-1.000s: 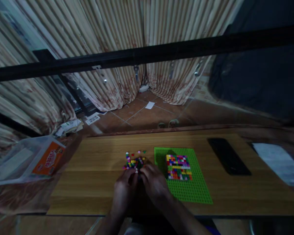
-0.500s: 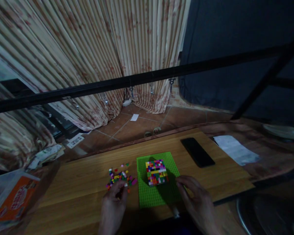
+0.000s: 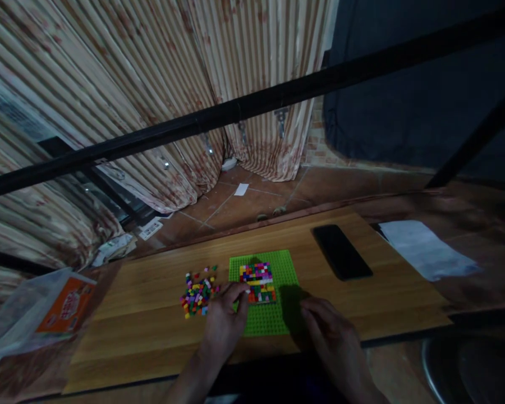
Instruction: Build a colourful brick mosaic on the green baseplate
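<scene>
My left hand (image 3: 226,311) pinches a small white toy brick (image 3: 247,291) between thumb and fingertips, at the left edge of a block of many-coloured bricks (image 3: 261,280). That block stands on a green studded baseplate (image 3: 284,269), partly covered by my left fingers. My right hand (image 3: 330,331) hovers by the plate's lower right edge, apart from the block. Its fingers are curled, with thumb and forefinger close together; whether anything is between them cannot be made out. Loose coloured bricks (image 3: 197,294) lie in a pile left of the plate.
The wooden table (image 3: 143,314) carries a black phone (image 3: 340,252) right of the plate. White paper (image 3: 427,247) lies beyond the table's right side. A clear plastic container with an orange label (image 3: 67,306) is at the left. A black bar (image 3: 235,112) crosses in front of the curtains.
My left hand has moved right with the white brick, from the loose pile to the block on the baseplate. My right hand stays near the plate's right edge. The camera view has shifted and tilted.
</scene>
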`<state>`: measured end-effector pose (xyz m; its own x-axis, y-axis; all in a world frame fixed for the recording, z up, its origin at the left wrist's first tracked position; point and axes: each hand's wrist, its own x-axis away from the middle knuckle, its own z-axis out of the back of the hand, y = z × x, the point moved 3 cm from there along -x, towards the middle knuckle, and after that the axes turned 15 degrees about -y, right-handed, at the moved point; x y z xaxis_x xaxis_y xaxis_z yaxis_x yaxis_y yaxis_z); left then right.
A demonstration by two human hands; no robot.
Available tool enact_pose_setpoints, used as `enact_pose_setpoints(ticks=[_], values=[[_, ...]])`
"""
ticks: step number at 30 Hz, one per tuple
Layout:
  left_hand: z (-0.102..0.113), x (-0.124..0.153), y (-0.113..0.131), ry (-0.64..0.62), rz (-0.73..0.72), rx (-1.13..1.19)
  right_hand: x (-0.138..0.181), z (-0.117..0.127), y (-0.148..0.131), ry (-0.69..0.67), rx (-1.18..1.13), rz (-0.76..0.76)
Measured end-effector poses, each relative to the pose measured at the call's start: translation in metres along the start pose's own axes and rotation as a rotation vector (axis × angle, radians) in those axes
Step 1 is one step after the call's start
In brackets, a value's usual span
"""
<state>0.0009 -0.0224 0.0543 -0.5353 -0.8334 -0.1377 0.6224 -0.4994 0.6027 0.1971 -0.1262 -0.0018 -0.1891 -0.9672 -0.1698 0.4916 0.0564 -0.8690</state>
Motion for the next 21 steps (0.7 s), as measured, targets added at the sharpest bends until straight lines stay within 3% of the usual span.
enact_pose_setpoints(ticks=[10, 21], values=[[-0.018, -0.011, 0.021, -0.053, -0.054, -0.139, -0.016, -0.005, 0.013, -0.139, -0.126, -0.052], [-0.034, -0.014, 0.024, -0.022, -0.004, -0.23, -0.027, -0.006, 0.021, -0.208, -0.152, -0.051]])
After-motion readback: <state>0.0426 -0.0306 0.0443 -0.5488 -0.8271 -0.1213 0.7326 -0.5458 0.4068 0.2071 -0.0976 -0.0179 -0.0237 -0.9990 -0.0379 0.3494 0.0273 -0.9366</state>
